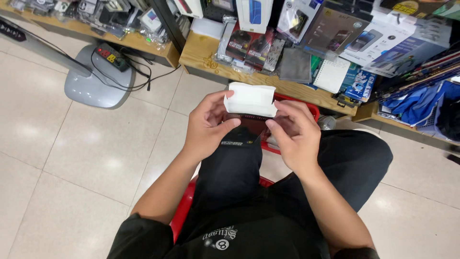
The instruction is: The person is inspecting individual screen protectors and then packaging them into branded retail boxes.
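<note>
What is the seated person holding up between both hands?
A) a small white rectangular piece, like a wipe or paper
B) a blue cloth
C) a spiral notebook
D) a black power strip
A: the left hand and right hand pinch a small white rectangular piece at its two ends, above the person's lap.

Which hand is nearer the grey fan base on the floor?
Left. The left hand holds the white box on the side toward the fan base; the right hand is farther away.

A low wooden shelf [211, 60] holds packaged phone accessories [335, 33] and a notebook [331, 74]; on the tiled floor [86, 153] sits what may be a fan base [93, 84].
</note>
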